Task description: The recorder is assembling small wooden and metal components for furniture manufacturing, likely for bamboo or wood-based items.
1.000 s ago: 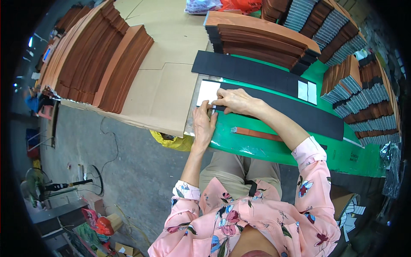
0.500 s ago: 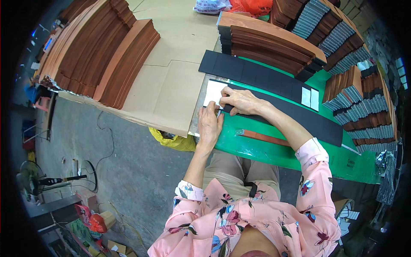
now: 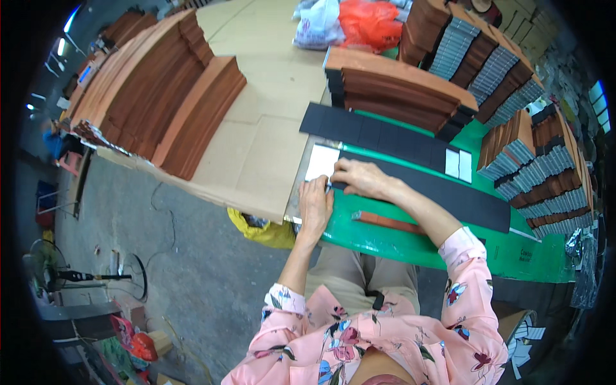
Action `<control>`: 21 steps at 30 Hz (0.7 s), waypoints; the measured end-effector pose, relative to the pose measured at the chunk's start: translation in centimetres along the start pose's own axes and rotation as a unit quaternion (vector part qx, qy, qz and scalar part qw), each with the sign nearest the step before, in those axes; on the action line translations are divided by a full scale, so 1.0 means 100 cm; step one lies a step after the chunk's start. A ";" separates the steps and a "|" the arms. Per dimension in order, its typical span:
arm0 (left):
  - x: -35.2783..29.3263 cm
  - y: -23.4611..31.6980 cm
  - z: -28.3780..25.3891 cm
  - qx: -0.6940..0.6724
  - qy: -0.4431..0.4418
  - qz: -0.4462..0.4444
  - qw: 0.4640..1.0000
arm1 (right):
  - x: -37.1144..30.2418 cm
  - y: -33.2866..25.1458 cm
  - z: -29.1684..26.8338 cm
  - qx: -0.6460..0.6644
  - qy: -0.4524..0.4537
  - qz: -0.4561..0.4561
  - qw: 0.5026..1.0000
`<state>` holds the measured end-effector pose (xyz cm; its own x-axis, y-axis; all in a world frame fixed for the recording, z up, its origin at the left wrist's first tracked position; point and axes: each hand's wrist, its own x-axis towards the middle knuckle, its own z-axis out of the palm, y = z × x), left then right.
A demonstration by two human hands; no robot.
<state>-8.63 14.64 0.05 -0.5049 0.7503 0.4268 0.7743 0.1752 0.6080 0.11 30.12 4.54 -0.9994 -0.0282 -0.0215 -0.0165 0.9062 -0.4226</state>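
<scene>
A long black strip (image 3: 427, 187) lies on the green work surface, with a white rectangular piece (image 3: 322, 162) at its left end. My left hand (image 3: 314, 205) is closed at the near corner of that white piece, its fingertips pressed together. My right hand (image 3: 364, 179) is bent into a pinch over the strip's left end, and its fingertips meet those of my left hand. Something small and dark shows between the fingertips, too covered to make out. Beyond lies a second black strip (image 3: 378, 133), bearing white rectangles (image 3: 458, 165) near its right end.
Nearer me, a narrow brown piece (image 3: 388, 222) rests on the green surface (image 3: 359, 242). Curved brown boards (image 3: 205, 115) stand stacked on cardboard (image 3: 256, 151) at left. More stacks (image 3: 398, 86) rise behind and at right (image 3: 548, 170). A yellow bag (image 3: 266, 232) sits below the table edge.
The whole view has shifted, so the table sits lower in it. My right fingertips have drawn in tighter beside my left ones at the white piece's near corner.
</scene>
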 end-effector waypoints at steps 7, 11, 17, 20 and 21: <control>-0.007 0.000 0.001 -0.006 -0.014 -0.012 1.000 | -0.001 -0.010 -0.003 -0.006 0.017 -0.038 0.999; -0.007 0.000 -0.001 0.000 -0.030 -0.022 0.999 | -0.011 -0.010 -0.008 0.057 0.044 -0.011 0.997; -0.005 0.001 0.001 0.007 -0.027 -0.014 0.999 | -0.015 0.002 -0.009 0.290 0.143 0.134 0.937; -0.003 0.001 -0.010 -0.047 -0.064 -0.043 0.996 | -0.024 -0.001 -0.022 0.495 0.234 0.149 0.823; -0.003 0.002 -0.016 -0.101 -0.060 -0.058 0.991 | -0.029 -0.006 -0.032 0.516 0.250 0.144 0.807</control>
<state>-8.93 13.42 1.10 -0.5270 0.8055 0.2709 0.6152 0.1417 0.7756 2.88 30.98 7.80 -0.8488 0.5286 0.0056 -0.0041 0.0040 -1.0000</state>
